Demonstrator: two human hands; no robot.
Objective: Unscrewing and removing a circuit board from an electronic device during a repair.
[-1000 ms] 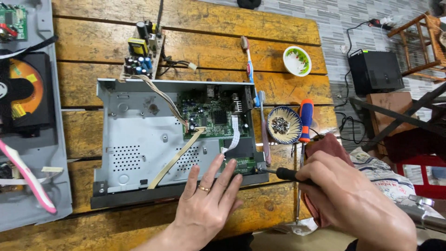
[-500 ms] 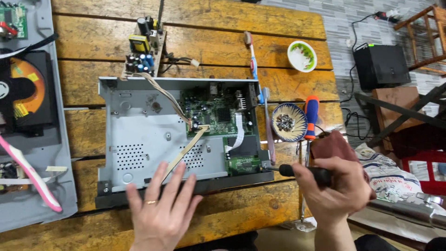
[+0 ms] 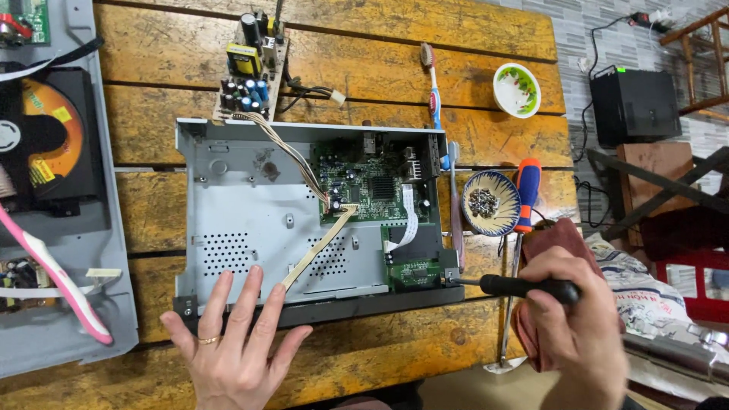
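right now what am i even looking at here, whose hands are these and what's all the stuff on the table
This is a view from a camera worn on a person's head, looking down at their own two bare hands over a wooden table. The left hand lies flat, fingers spread, on the front edge of an opened grey metal case with a green circuit board inside. The right hand has its grip on a black-handled screwdriver whose tip meets the case's front right corner. Nearby lie a small bowl of screws, an orange and blue screwdriver, a toothbrush and a separate power board.
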